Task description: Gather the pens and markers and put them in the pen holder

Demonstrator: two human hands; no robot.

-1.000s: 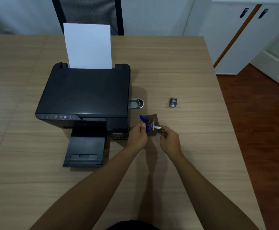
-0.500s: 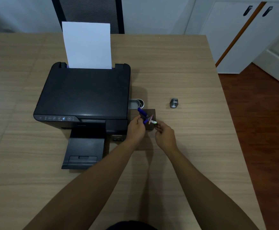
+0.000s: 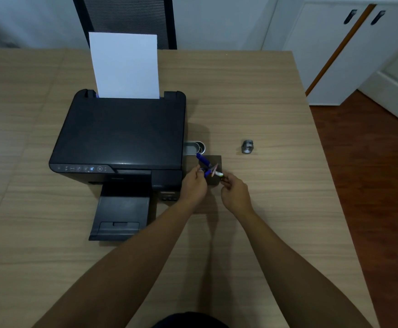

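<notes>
A dark square pen holder (image 3: 215, 162) stands on the wooden table just right of the printer. Over its opening my left hand (image 3: 193, 184) grips a blue marker (image 3: 202, 160) that slants up and to the left. Another blue pen and a pinkish one cross it at the holder's mouth. My right hand (image 3: 234, 194) pinches a white pen (image 3: 217, 174) with a green tip at the holder's near right edge. How deep the pens sit inside the holder is hidden by my fingers.
A black printer (image 3: 120, 140) with a white sheet (image 3: 124, 66) upright in its feeder fills the left middle of the table (image 3: 264, 102). A metal tin (image 3: 194, 147) lies beside it. A small grey metal cylinder (image 3: 247, 146) sits to the right. A chair and white cabinets stand beyond.
Both hands and the bundle of pens have shifted slightly away from me, settling over the pen holder. The rest of the table is unchanged.
</notes>
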